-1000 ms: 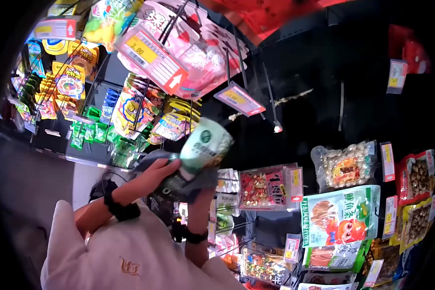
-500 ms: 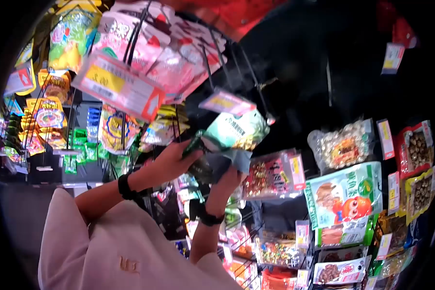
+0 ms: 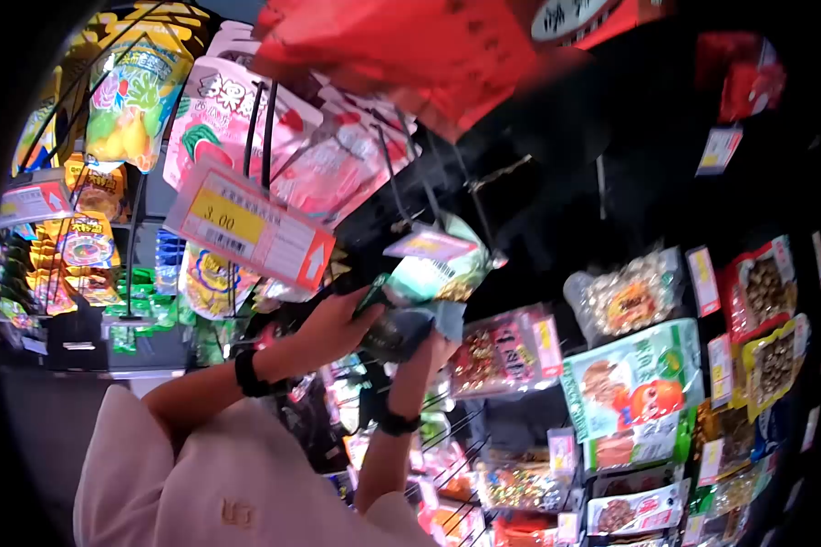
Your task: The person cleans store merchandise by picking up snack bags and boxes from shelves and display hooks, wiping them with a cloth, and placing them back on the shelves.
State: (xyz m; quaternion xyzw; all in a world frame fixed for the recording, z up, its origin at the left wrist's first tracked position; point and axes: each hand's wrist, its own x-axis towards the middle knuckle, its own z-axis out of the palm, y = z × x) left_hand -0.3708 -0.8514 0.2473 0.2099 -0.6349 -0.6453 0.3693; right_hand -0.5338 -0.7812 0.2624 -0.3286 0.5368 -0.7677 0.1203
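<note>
A green-and-white snack bag (image 3: 436,275) sits at the hook tips in the middle of the view, partly behind a small price tag (image 3: 431,244). My left hand (image 3: 336,326) is closed on the dark green, shiny edge of packaging at the bag's left side. From below, my right hand (image 3: 440,352) grips the lower, bluish-grey part, with its fingers mostly hidden. Between my hands is a dark, glossy section of packaging (image 3: 394,333); whether it belongs to the same bag I cannot tell. Both wrists wear black bands.
Pink snack bags (image 3: 233,118) hang above on long hooks, behind a price tag (image 3: 246,223) reading 3.00. A red package (image 3: 420,55) looms close at the top. More bags, including a green-and-white one (image 3: 634,387), hang to the right. Hook rods stick out around my hands.
The view has shifted, and the red package now fills more of the top. My hands sit slightly lower in view, still on the bag.
</note>
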